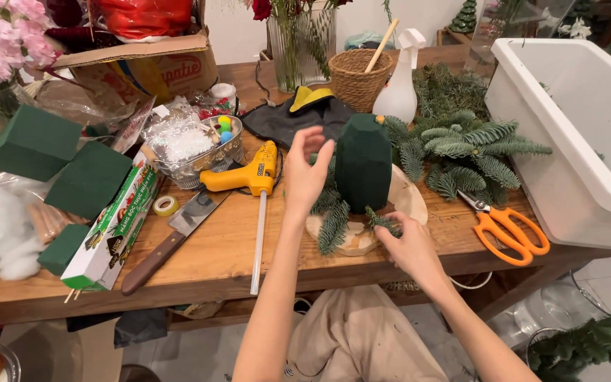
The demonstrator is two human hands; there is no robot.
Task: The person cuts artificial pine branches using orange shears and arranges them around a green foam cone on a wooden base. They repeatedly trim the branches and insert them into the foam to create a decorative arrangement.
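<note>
Green foam cone (364,161) stands on a wooden slice (359,237) on the table (213,258); left hand (306,173) open beside it, right hand (408,244) pinching a fir sprig (382,221) at its base.

**Foam cone stood mid-table on a wood slice**

The foam cone (364,163) stood on the wood slice (362,225), near the table's (213,258) front edge. Fir sprigs (461,145) lay behind and to its right, with the scissors (507,228) before them. The tub (574,120) sat at the far right. Left of the cone lay the glue gun (245,175), then the knife (175,240), then the long box (114,223). The basket (359,76) and spray bottle (399,81) stood behind the cone.
</note>
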